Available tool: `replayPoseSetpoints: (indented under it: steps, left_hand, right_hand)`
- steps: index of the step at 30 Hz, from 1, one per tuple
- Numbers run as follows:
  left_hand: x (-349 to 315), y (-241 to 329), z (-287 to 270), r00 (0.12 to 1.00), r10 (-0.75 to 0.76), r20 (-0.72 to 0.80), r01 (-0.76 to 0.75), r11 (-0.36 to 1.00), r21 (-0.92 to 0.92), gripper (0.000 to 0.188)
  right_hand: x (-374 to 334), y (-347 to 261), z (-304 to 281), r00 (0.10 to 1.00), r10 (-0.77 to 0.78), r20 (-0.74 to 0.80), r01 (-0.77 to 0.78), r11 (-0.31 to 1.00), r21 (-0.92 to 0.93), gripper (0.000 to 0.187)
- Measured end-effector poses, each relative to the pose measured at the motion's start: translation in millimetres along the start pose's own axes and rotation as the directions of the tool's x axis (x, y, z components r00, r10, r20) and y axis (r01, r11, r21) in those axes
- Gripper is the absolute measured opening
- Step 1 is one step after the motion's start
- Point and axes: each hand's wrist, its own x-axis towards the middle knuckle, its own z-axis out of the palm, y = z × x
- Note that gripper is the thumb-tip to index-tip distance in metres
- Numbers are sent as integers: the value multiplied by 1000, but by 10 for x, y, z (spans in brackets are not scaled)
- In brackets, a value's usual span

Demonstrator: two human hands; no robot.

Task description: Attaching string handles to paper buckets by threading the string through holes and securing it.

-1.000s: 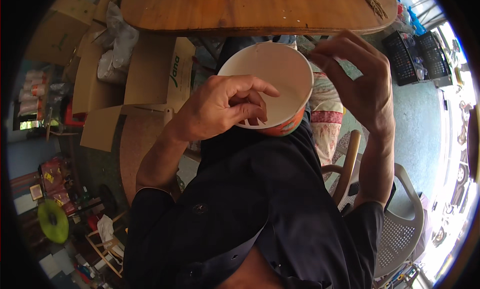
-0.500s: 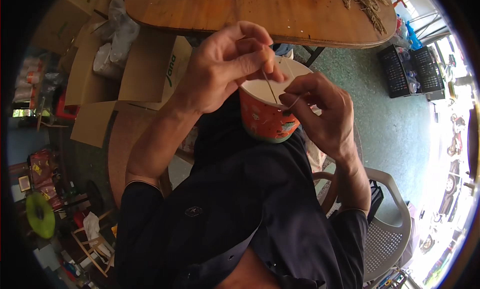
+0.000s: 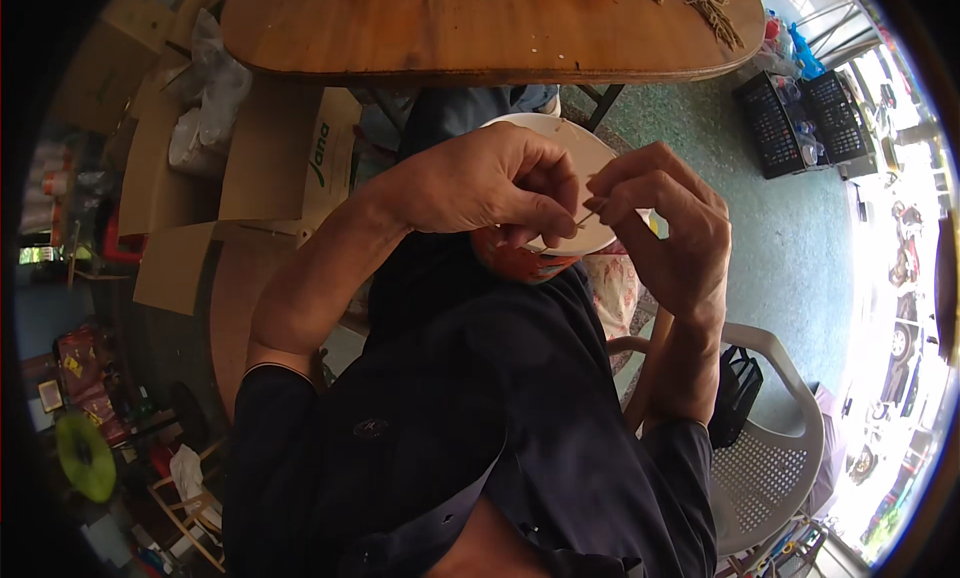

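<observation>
Over a paper bucket (image 3: 508,261) with an orange printed wall and a white rim, both my hands meet close together. My left hand (image 3: 505,183) is closed, thumb against curled fingers, at one end of a thin brownish strand (image 3: 592,212). At its other end, the fingertips of my right hand (image 3: 672,223) pinch the strand. Only a short piece of it shows between the hands. The bucket sits in my lap, partly hidden behind my left hand, and a thin stalk lies by its far rim.
A wooden table (image 3: 400,38) stands ahead, with a bundle of dried stringy stalks (image 3: 712,6) at its far right. Open cardboard boxes (image 3: 275,168) with plastic bags stand at left. Black crates (image 3: 780,128) hold bottles at right. A grey plastic chair (image 3: 765,478) is beside me.
My left hand has come down and turned over, its knuckles now upward. Less of the strand shows between the hands. The view has shifted slightly, moving the table up and left.
</observation>
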Motion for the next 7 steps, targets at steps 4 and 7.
replayPoseSetpoints:
  steps: [4, 7]
  left_hand:
    - [-21, 33, 31, 998, -45, -36, 46, 998, 39, 11]
    - [-16, 19, 41, 1000, -20, -24, 21, 999, 48, 13]
  right_hand:
    - [9, 40, -15, 999, -40, -5, 40, 999, -6, 20]
    - [0, 48, 14, 999, -43, 9, 43, 999, -33, 24]
